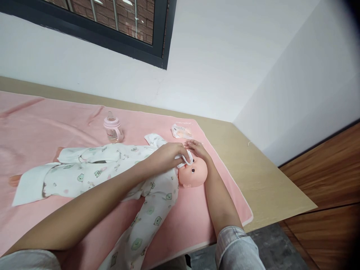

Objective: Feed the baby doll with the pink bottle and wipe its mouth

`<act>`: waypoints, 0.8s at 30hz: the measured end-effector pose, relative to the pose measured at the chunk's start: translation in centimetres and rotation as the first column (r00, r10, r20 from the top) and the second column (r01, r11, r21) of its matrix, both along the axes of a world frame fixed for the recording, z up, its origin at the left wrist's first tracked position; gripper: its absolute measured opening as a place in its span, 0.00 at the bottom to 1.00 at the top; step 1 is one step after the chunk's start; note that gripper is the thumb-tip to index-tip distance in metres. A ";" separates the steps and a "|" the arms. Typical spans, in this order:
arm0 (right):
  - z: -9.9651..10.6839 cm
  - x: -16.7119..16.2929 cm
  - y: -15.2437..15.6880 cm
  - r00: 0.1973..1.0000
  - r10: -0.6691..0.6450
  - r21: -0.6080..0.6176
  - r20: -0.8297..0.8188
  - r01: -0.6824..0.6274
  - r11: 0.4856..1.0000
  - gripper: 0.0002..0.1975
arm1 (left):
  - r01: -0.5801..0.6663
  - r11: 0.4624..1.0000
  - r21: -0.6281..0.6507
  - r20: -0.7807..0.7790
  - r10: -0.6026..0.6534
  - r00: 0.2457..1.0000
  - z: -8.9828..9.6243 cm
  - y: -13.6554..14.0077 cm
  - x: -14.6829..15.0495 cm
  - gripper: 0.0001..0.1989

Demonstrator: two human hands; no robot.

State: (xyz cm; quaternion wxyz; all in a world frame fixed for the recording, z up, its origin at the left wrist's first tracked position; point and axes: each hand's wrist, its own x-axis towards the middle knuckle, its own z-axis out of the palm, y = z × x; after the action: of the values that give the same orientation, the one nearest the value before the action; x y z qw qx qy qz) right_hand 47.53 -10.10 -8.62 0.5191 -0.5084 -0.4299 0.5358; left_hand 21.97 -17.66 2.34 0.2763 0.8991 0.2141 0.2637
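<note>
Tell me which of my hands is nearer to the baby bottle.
Left. Your left hand, pinching a white cloth at the baby doll's head, is right of the baby bottle; your right hand is farther right, on the head's far side.

Doll outfit (pixel 112 159) white w/ green animal prints; cloth (pixel 182 164) white; blanket (pixel 194 213) pink; bottle (pixel 113 131) lt pink & clear; surface (pixel 239 150) lt tan; window frame (pixel 159 41) dk grey.

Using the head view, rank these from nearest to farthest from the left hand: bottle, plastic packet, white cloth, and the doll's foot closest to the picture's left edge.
From the left hand:
1. White cloth: held in it.
2. Plastic packet: just beyond, slightly right.
3. Bottle: off to the left.
4. Doll's foot: far left.
</note>
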 end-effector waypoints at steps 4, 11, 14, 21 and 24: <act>0.1 -0.1 -0.1 1.000 0.002 -0.003 0.006 -0.002 1.000 0.07 | -0.017 1.000 0.021 0.000 0.017 1.000 -0.1 0.1 0.0 0.12; 0.3 -0.1 -0.1 1.000 0.005 -0.002 0.005 -0.005 1.000 0.07 | -0.052 0.998 0.022 -0.041 0.052 0.998 0.0 0.1 0.1 0.12; 0.2 -0.2 -0.2 1.000 0.002 -0.004 0.003 -0.002 1.000 0.06 | -0.070 0.997 0.028 -0.044 0.071 0.996 0.1 0.1 0.1 0.11; 0.8 -0.1 -0.8 0.998 0.044 0.029 -0.048 -0.042 0.999 0.11 | -0.077 0.997 0.033 -0.021 0.077 0.997 1.3 0.4 -1.1 0.11; 3.1 -0.2 -1.3 0.995 0.082 0.130 -0.059 -0.074 0.989 0.13 | -0.086 0.996 0.031 0.006 0.086 0.996 2.1 1.2 -2.3 0.11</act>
State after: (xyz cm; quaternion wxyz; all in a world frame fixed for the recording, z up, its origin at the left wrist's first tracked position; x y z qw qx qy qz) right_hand 47.34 -11.43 -5.50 0.5430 -0.4393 -0.4660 0.5431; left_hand 19.67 -16.47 4.48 0.2510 0.8927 0.2477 0.2807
